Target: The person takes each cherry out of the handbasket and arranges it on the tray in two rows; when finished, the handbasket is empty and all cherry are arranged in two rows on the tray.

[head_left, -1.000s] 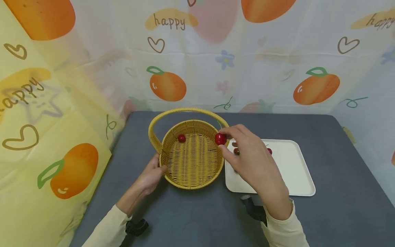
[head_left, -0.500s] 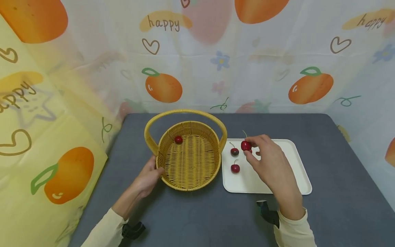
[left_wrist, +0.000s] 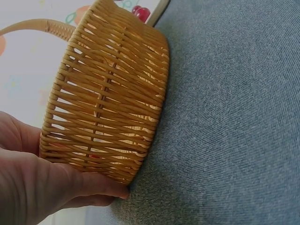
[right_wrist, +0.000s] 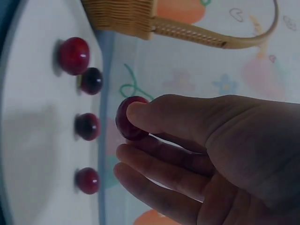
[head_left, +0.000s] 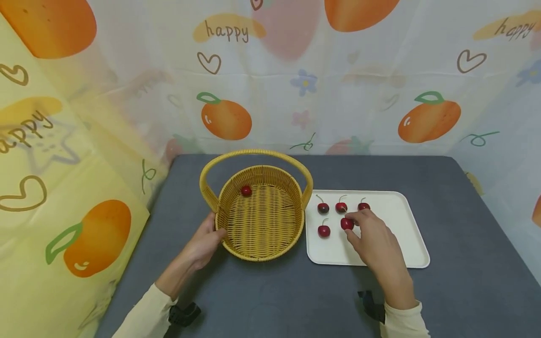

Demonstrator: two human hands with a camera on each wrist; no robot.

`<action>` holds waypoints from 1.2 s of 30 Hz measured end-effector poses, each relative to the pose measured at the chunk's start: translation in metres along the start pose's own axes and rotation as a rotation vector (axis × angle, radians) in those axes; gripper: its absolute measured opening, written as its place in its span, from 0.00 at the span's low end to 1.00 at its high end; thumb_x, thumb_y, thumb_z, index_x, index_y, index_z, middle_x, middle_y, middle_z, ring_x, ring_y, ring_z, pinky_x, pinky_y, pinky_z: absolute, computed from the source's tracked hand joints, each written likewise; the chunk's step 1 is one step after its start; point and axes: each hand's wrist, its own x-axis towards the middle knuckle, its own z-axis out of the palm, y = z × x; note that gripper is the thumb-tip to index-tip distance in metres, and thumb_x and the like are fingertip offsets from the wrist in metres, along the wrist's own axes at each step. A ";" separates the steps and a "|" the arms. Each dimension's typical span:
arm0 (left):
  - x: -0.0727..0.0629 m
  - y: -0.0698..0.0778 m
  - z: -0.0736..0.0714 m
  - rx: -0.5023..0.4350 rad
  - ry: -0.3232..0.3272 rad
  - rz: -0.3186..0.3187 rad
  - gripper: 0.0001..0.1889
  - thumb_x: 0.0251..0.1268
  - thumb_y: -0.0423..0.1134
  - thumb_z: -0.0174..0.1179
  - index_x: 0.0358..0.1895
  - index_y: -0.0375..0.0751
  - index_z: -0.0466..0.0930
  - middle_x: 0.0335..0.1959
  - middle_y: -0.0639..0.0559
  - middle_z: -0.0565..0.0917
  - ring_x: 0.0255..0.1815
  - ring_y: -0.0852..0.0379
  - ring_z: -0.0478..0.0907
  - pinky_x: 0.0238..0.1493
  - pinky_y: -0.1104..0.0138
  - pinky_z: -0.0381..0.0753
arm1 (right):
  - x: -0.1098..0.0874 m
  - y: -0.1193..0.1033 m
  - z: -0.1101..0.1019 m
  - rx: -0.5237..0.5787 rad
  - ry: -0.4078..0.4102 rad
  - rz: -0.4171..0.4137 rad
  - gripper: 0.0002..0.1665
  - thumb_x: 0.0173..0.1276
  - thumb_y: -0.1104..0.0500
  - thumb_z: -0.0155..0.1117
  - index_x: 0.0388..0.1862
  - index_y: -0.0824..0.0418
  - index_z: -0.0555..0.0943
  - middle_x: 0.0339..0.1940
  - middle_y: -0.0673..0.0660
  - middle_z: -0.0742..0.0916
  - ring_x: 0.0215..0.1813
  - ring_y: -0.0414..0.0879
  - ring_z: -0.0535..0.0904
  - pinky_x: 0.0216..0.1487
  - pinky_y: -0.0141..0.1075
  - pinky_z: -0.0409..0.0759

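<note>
A round yellow wicker basket (head_left: pixel 262 225) with an arched handle stands left of the white tray (head_left: pixel 397 234). My left hand (head_left: pixel 202 241) grips the basket's left side, thumb over the rim and fingers along the outer wall in the left wrist view. One cherry (head_left: pixel 246 190) lies inside the basket near its back left. Over the tray, my right hand (head_left: pixel 378 244) pinches a cherry (right_wrist: pixel 131 118) between thumb and forefinger, the other fingers loosely bent. Several more cherries with stems rest on the tray, among them a front-left cherry (head_left: pixel 323 231) and a back-left cherry (head_left: pixel 323 207).
Both objects sit on a dark grey tabletop (head_left: pixel 279 300). A fruit-printed cloth (head_left: pixel 359 70) hangs behind the table, and a yellowish cloth (head_left: pixel 84 188) hangs at the left. The basket's right rim comes close to the tray's left edge.
My right hand has moved right and down with the cherry, from the basket's right rim to over the tray. The left hand keeps its hold on the basket.
</note>
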 end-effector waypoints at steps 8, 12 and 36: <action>0.000 -0.001 0.000 0.011 0.009 -0.002 0.34 0.73 0.20 0.41 0.80 0.30 0.43 0.76 0.28 0.60 0.75 0.36 0.61 0.70 0.53 0.69 | -0.003 0.010 0.016 -0.032 -0.041 0.042 0.19 0.63 0.67 0.76 0.54 0.69 0.88 0.51 0.65 0.86 0.40 0.56 0.83 0.41 0.54 0.83; 0.001 -0.002 0.000 -0.001 0.017 0.003 0.33 0.72 0.20 0.41 0.79 0.29 0.44 0.75 0.27 0.61 0.74 0.35 0.62 0.69 0.53 0.71 | -0.003 0.013 0.022 -0.043 -0.078 0.065 0.20 0.64 0.66 0.76 0.55 0.69 0.87 0.49 0.66 0.86 0.40 0.55 0.83 0.42 0.54 0.83; 0.001 -0.002 0.000 0.021 0.020 -0.010 0.35 0.74 0.21 0.40 0.81 0.31 0.42 0.77 0.30 0.58 0.77 0.38 0.58 0.73 0.49 0.64 | 0.002 0.018 0.034 -0.063 -0.103 0.073 0.20 0.64 0.70 0.71 0.56 0.70 0.87 0.47 0.66 0.86 0.39 0.54 0.81 0.43 0.54 0.83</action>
